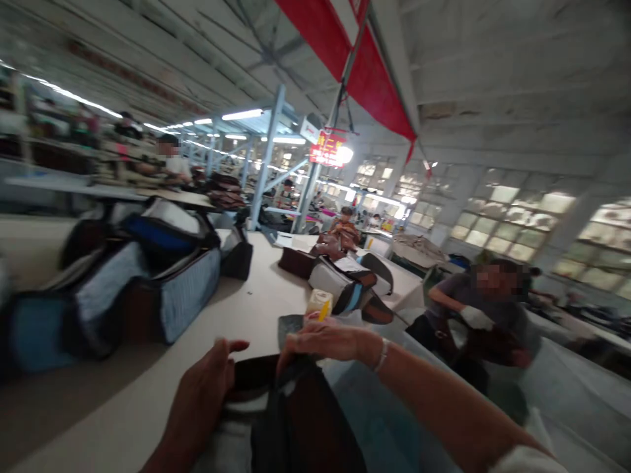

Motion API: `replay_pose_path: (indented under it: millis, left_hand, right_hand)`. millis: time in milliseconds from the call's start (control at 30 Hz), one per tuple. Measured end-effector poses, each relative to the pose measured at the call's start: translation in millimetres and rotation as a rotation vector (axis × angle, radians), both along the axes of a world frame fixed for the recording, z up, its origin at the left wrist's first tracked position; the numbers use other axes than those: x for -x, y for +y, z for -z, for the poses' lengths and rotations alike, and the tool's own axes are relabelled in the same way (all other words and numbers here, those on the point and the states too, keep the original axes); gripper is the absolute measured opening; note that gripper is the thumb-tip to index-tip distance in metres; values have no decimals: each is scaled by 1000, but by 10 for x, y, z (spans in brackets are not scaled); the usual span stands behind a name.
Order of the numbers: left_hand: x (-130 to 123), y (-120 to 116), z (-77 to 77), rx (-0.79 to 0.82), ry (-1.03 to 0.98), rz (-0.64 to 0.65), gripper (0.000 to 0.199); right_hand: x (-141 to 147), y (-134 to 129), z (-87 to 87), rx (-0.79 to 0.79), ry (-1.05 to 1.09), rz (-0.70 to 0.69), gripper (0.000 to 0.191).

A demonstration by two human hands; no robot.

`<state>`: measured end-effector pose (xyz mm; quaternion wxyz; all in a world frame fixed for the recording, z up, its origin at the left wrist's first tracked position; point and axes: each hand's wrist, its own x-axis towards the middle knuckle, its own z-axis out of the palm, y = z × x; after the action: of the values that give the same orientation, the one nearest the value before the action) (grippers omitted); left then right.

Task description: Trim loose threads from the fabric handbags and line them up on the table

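A dark brown and black bag [315,414] stands at the bottom centre, close in front of me. My left hand [210,378] is at its left side, fingers closed on the dark edge, the index finger pointing right. From the right my right hand [330,341] reaches over the top of the bag, its fingers bent down on the upper edge. The fingertips are partly hidden and a little blurred. A small cream and yellow box [319,305] sits just beyond my right hand.
Several blue, grey and black bags [190,289] crowd the left of the white table [256,295]. More bags [340,282] lie beyond my hands. A seated person [458,295] works at the right, near pale sheeting [576,374]. A blue metal post [269,157] rises behind.
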<state>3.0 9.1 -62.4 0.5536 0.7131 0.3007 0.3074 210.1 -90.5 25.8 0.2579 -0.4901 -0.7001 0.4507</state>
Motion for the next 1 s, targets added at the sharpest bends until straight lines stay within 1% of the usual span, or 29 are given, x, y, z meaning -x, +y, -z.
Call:
replay_pose_path:
  millis: [33,67,133,233,300,367,467,500,600,667,733,900,1000]
  left_hand:
    - [101,52,62,18,-43,-131,86]
    - [177,100,98,25,-62,-149,87]
    - [276,176,108,3,-37,-114,86]
    - [380,182,39,-1,45,102,82]
    - [456,112,-26,36,52,226,81]
    - [533,24,-102,69,0,333,71]
    - [600,-70,-233,128,-70,489,43]
    - [601,-87,-277,171,-59,541,39]
    - [556,-115,-396,319,-9,654,36]
    - [507,-124,-453,382,5,673,33]
    - [459,-130,-492,407,14,678,33]
    - [359,-147,-547,394,73,669,31]
    - [310,-169,-569,394,90,643,25]
  right_hand:
    - [-23,-41,45,-56,74,54,48]
    - [-20,-83,117,-68,135,72,49]
    - [70,-173,296,-25,254,84,42]
    - [314,-295,518,47,437,126,33]
    - [439,-335,597,57,523,169,28]
    - [492,-345,628,71,555,197,24]
    - [487,-349,611,93,564,203,22]
    - [482,-356,593,102,563,202,22]
    - [488,-401,516,137,544,215,23]
    - [508,-441,455,152,530,233,26]
    - [530,-478,398,144,507,255,29]
    - [563,-519,310,159,501,267,33]
    - [575,-516,277,104,461,268,35]
